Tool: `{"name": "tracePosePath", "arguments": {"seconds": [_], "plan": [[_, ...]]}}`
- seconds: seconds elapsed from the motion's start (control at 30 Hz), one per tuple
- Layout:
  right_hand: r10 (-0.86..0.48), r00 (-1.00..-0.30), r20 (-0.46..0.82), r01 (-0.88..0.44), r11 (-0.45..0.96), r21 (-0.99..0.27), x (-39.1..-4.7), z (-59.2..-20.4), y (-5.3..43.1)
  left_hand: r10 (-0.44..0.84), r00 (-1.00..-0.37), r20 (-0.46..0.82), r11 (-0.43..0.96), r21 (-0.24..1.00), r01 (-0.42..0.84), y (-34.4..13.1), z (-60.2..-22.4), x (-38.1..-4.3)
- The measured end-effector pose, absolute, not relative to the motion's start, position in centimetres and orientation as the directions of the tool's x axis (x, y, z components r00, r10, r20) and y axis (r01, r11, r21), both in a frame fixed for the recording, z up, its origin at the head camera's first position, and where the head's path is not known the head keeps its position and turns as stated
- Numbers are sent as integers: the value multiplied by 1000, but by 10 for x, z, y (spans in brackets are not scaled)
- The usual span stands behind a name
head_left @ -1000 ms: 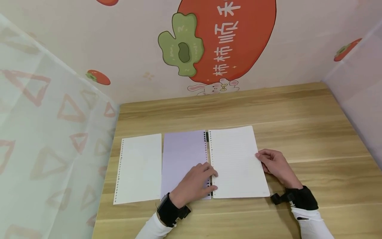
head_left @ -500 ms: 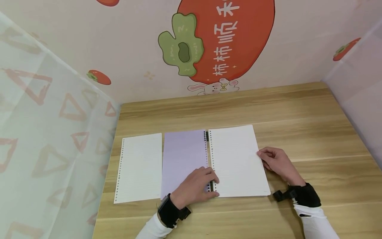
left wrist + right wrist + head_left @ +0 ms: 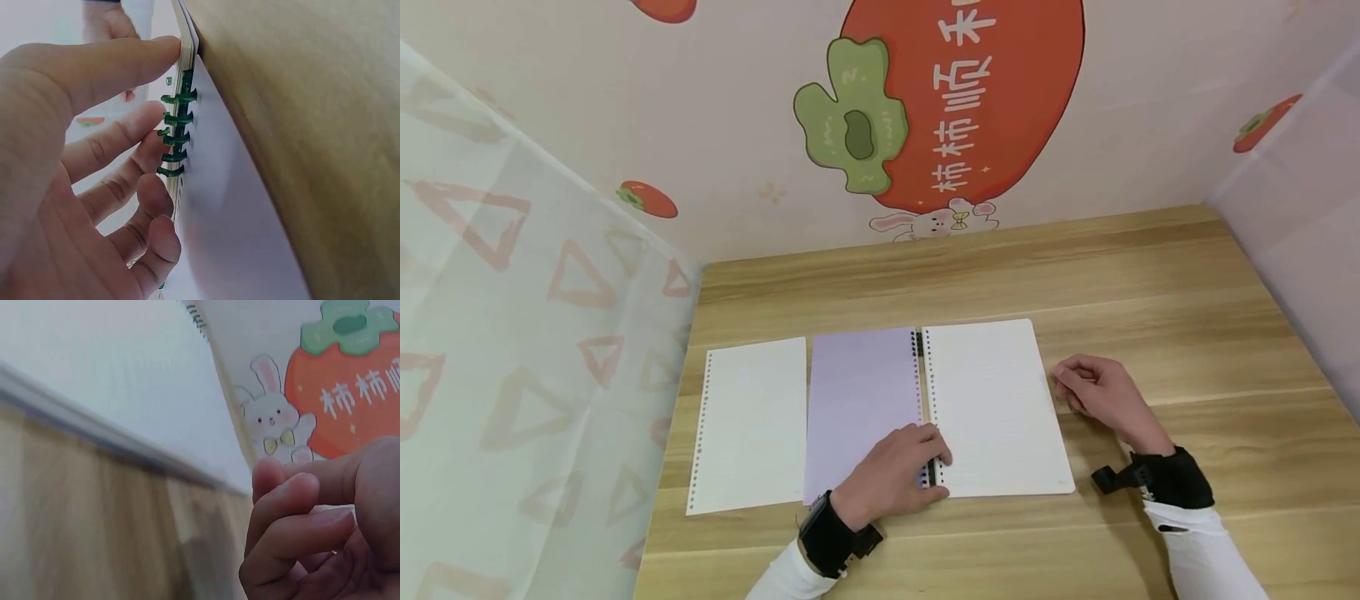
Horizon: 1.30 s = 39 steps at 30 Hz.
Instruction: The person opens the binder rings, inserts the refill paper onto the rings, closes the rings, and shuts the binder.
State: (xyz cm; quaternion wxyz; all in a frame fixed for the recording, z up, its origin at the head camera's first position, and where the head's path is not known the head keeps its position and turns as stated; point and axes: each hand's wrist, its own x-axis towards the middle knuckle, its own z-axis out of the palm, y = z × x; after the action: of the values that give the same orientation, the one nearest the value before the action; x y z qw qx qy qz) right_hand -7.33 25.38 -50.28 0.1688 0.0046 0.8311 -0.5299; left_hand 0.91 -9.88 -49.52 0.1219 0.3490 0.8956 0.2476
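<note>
A loose-leaf notebook lies open on the wooden table, its lilac cover [image 3: 861,383] to the left and a stack of white lined pages [image 3: 1000,400] to the right. Green binding rings [image 3: 177,139] run through the holes along the stack's left edge. My left hand [image 3: 895,471] rests over the lower part of the binding. Its thumb is at the bottom of the pages and its bent fingertips touch their punched edge. Just off the pages' right edge, my right hand [image 3: 1105,392] is loosely curled, with nothing between thumb and fingers.
A loose punched sheet [image 3: 752,425] lies left of the lilac cover. Behind the wooden table [image 3: 1187,300] stands a wall printed with a large red persimmon [image 3: 1015,100]. Patterned fabric walls flank the table on both sides.
My right hand has let go of the pages' right edge and moved slightly right and away from me. My left hand has slid a little down the binding toward me.
</note>
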Motion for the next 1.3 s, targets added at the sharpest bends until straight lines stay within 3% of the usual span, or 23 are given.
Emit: {"name": "tracePosePath", "arguments": {"seconds": [0.17,0.33,0.7,0.9,1.1,1.3], "plan": [[-242,-936,-255,135,424,-896,-86,-494,229,673,-738,-48,649,517,558,-102,-493,10],[-317,-921,-227,85,406,-910,-96,-488,197,600,-797,-62,702,520,488,-115,-491,8],[-482,-852,-202,71,275,-959,-107,-477,111,337,-939,65,792,520,320,-176,-485,-3],[-566,-806,-174,37,245,-969,-108,-476,66,137,-988,70,814,560,152,-218,-477,-7],[-612,-779,-133,-79,306,-949,-97,-479,21,-108,-993,45,824,563,-64,-263,-476,-5],[-704,-697,-136,-102,285,-953,-80,-482,-21,-348,-937,-15,792,531,-303,-307,-479,-3]]}}
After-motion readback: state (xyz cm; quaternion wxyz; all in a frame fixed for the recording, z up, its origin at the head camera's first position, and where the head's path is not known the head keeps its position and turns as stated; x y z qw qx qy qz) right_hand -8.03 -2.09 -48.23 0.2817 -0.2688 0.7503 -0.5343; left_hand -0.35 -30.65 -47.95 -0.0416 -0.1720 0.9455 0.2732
